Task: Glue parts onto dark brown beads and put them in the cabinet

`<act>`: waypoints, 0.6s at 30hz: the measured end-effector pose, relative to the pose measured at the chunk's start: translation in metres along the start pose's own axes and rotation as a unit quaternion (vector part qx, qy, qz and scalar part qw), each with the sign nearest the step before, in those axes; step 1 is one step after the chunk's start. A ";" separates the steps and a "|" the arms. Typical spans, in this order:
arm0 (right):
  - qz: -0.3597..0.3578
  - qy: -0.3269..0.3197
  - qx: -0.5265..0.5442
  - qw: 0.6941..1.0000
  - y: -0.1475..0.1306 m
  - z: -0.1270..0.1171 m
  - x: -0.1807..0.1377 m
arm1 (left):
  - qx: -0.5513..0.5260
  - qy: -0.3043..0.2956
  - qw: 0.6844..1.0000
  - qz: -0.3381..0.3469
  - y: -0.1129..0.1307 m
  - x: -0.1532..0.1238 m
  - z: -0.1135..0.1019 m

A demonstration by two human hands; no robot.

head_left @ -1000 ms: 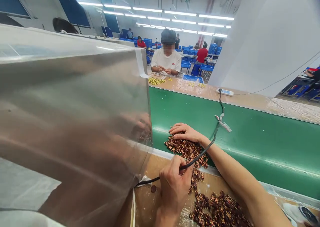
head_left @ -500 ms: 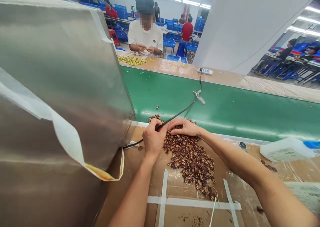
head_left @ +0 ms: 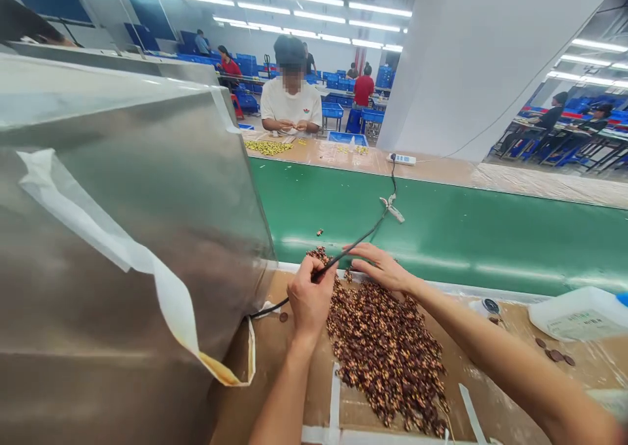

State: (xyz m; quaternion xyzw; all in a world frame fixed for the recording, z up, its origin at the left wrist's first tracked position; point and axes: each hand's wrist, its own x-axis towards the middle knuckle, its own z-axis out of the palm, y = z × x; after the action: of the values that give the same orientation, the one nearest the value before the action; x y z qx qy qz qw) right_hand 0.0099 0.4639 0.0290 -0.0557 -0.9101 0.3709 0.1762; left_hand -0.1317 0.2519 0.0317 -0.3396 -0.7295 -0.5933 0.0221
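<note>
a big sheet-metal housing stands at 10 o'clock from the heap, a loose white strip dangling across its side. the green conveyor belt crosses at 12 o'clock; beyond it, at 11, sits a co-worker in a white t-shirt. the heap of small brown-and-orange pieces lies on the cardboard-covered tabletop, with a few pieces on the belt. at 3 o'clock a white plastic jug lies on its side. the right hand is spread open, clenching nothing, over the heap's 12 o'clock edge; i cannot tell whether it touches. the left hand, at 10, is closed around a black cable. dark brown discs lie at 3 o'clock, just beside the jug.
</note>
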 end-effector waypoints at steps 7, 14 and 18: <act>-0.042 -0.005 -0.001 0.999 0.061 0.043 0.150 | -0.019 0.000 1.000 0.014 -0.005 -0.005 -0.002; -0.104 -0.123 0.065 0.985 0.040 0.061 0.125 | -0.092 0.012 0.995 -0.045 0.003 0.001 -0.007; -0.094 -0.138 0.085 0.982 0.023 0.062 0.088 | -0.073 0.018 0.996 -0.039 0.003 0.006 -0.006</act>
State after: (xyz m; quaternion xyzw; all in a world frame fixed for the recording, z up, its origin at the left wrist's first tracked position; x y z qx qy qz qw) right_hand -0.0954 0.4598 -0.0036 0.0974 -0.8920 0.4327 0.0874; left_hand -0.1367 0.2491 0.0387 -0.3004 -0.6962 -0.6518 -0.0129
